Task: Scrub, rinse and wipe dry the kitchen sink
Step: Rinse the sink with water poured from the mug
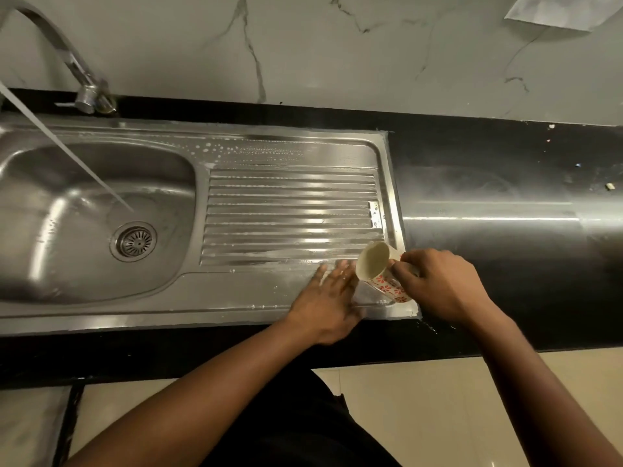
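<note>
Right hand (441, 284): fingers curled round a flowered mug (381, 274) that is tipped with its mouth facing left.
Left hand (328, 299): fingers straight, flat on wet steel just left of the mug.
Sink (236, 298): the mug is at its near right corner. The drainboard (290, 217) lies behind the mug and the basin (84, 203) far to its left.
Edges: the rim meets the black counter (505, 203) just right of the mug, and bare counter runs on further right.
Surface: the steel behind the mug is flecked with suds.
Room: a tap (67, 59) far left of the mug is running. A marbled wall (337, 45) stands behind.
</note>
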